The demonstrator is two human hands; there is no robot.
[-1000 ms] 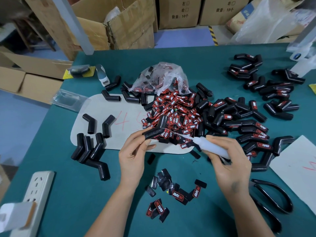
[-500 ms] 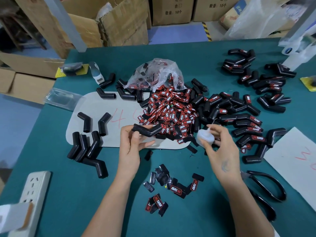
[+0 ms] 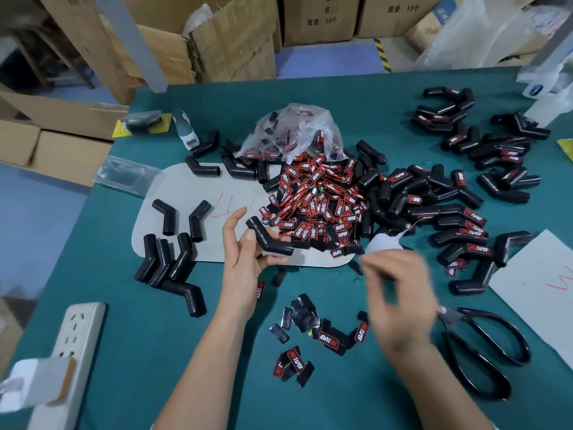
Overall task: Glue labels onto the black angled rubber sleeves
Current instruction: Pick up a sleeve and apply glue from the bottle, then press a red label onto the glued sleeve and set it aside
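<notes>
My left hand (image 3: 245, 265) holds a plain black angled rubber sleeve (image 3: 271, 240) over the near edge of a grey mat (image 3: 186, 193). My right hand (image 3: 400, 296) is blurred with motion, just near of a white glue bottle (image 3: 383, 243) that lies beside the label pile with its nozzle pointing far right. Nothing shows in the right hand. A heap of red and black labels (image 3: 319, 200) spills from a clear bag (image 3: 294, 128). More loose labels (image 3: 331, 336) lie near me between my arms.
Unlabelled sleeves (image 3: 167, 262) lie at the left on and beside the mat. Labelled sleeves (image 3: 459, 228) are piled at the right. Black scissors (image 3: 483, 346) and a white sheet (image 3: 539, 280) sit near right, a power strip (image 3: 77, 342) near left. Cardboard boxes (image 3: 217, 41) stand beyond the table.
My right hand took the glue nozzle off the sleeve, put the bottle down by the label pile and pulled back toward me. My left hand turned the sleeve and still holds it.
</notes>
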